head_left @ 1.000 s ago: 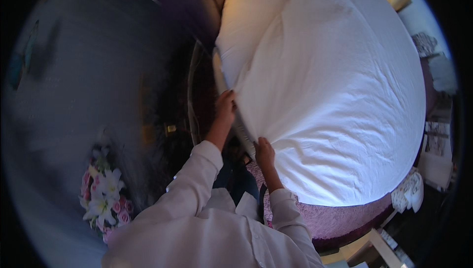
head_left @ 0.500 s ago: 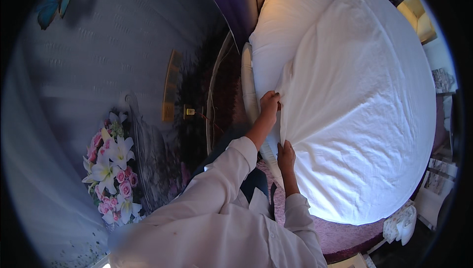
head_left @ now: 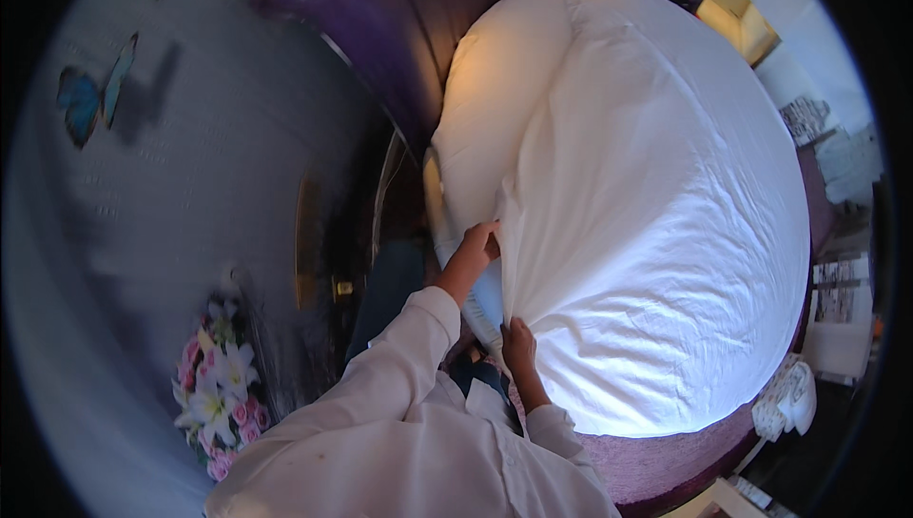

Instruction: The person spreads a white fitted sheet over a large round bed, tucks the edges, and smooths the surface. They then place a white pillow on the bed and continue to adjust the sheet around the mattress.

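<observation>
A white duvet with many creases spreads over a round bed. Its near left edge is gathered in my closed left hand. A little nearer to me, my right hand is closed on the same edge, and folds fan out across the cloth from there. Beyond my left hand, a smoother white sheet shows along the left side of the bed. The pale bed rim runs just left of my hands.
A purple padded headboard curves behind the bed. To the left is a grey wall with a butterfly and pink and white flowers. Purple carpet borders the bed, with a white bundle at its right.
The view has shifted, bringing more of the headboard into sight. Both hands keep their hold on the duvet edge, which looks much the same.
</observation>
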Available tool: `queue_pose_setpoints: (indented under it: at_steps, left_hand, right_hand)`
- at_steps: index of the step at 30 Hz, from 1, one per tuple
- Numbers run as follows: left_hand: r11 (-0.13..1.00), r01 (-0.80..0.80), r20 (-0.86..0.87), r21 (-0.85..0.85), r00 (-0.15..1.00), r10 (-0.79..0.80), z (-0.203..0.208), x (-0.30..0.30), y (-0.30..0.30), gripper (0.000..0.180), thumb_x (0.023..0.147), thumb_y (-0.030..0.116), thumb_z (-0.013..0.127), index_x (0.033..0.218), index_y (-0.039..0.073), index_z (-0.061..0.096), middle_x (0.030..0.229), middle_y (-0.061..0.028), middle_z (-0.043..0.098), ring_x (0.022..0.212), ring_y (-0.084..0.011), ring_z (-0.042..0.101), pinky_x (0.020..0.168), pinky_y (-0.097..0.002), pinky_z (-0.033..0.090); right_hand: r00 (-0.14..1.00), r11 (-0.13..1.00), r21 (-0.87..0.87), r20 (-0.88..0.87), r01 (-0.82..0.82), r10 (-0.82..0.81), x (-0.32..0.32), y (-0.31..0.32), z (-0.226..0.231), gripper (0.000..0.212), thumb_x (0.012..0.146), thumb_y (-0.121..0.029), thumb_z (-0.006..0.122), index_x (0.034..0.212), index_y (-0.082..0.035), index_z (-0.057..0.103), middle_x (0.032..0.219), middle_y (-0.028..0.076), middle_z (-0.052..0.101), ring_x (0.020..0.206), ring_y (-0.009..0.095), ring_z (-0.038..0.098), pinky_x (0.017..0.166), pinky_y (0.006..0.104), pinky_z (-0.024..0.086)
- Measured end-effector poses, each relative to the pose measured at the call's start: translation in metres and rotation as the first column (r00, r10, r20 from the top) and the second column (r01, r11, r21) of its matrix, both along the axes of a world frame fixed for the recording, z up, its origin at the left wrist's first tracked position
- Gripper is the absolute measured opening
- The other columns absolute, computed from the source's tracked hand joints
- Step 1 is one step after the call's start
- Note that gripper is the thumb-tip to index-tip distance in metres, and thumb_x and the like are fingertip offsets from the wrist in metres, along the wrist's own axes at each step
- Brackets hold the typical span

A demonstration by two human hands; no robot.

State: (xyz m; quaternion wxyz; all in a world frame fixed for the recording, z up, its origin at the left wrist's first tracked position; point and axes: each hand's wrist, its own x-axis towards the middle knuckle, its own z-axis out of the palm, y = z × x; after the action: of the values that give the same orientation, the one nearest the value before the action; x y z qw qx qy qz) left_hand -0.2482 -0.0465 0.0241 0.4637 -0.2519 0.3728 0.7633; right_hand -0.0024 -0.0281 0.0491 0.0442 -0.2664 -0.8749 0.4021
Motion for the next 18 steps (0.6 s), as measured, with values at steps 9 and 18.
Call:
queue_pose_setpoints:
  at_steps: [9,18]
  left_hand:
    - [0.993,0.119,0.085,0.002,0.989,-0.119,-0.066,-0.082,0.022,0.039,0.085,0.026,0.062,0.116,0.004,0.055,0.117,-0.0099,0.057,0.109,-0.0237,0.053,0.093,-0.0373,0.044]
    - [0.840,0.539,0.029,0.052,0.840,-0.541,-0.051,-0.134,-0.022,0.034,0.085,0.015,0.062,0.116,0.004,0.053,0.107,-0.0066,0.061,0.099,-0.0216,0.058,0.087,-0.0350,0.045]
  right_hand:
    - [0.968,0.996,0.038,0.236,0.079,-0.086,-0.034,-0.023,-0.017,0.015,0.081,-0.018,0.059,0.086,-0.005,0.054,0.086,0.015,0.057,0.086,0.035,0.057,0.072,0.0459,0.047]
    - [0.786,0.943,0.038,0.542,0.330,-0.296,-0.088,-0.042,-0.060,0.020,0.080,-0.010,0.054,0.099,-0.005,0.053,0.096,0.019,0.057,0.089,0.040,0.056,0.075,0.0490,0.046]
